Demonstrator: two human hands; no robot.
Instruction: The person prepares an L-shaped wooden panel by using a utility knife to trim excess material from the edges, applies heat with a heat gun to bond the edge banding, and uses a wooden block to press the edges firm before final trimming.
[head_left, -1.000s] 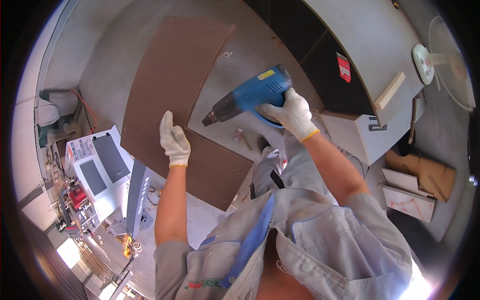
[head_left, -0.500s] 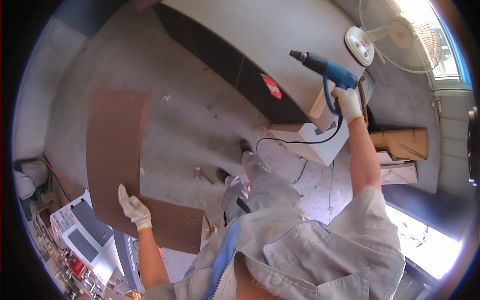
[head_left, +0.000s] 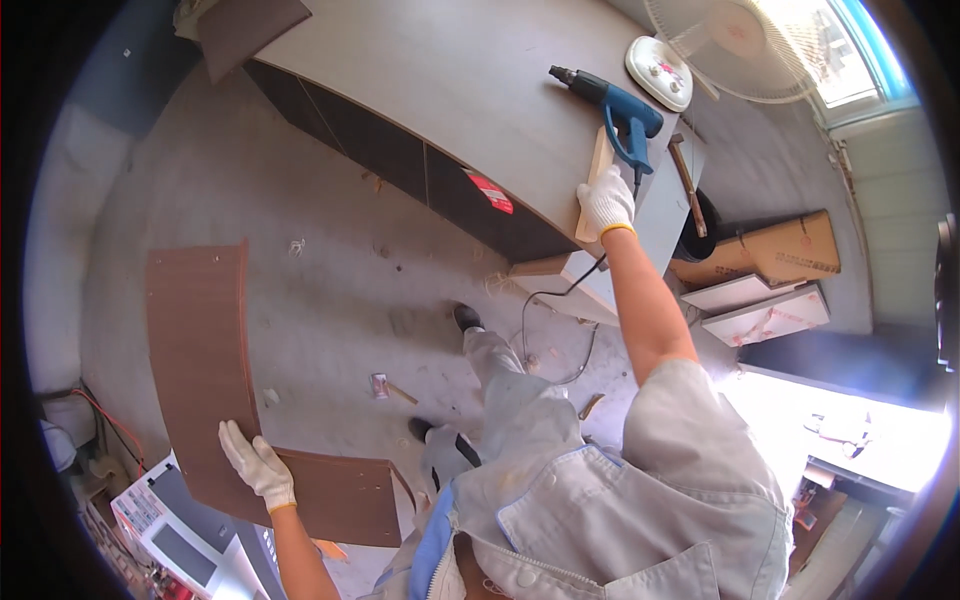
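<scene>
My left hand, in a white knit glove, lies with fingers stretched out on a brown L-shaped panel, by its inner corner. My gloved right hand is closed round a pale wooden block at the near right end of a grey tabletop. Just beyond that hand, a blue heat gun with a dark nozzle lies on the tabletop. Its black cord hangs down towards the floor. A hammer rests to the right of the heat gun.
A white fan stands at the far right, by a window. Cardboard and white boxes lie at the right. A brown piece sits on the tabletop's far left end. Small scraps dot the floor. A grey-white machine is at the lower left.
My right hand has let go of the heat gun, which now lies on the tabletop, and has closed on the wooden block. My left hand stays on the panel. The view has shifted.
</scene>
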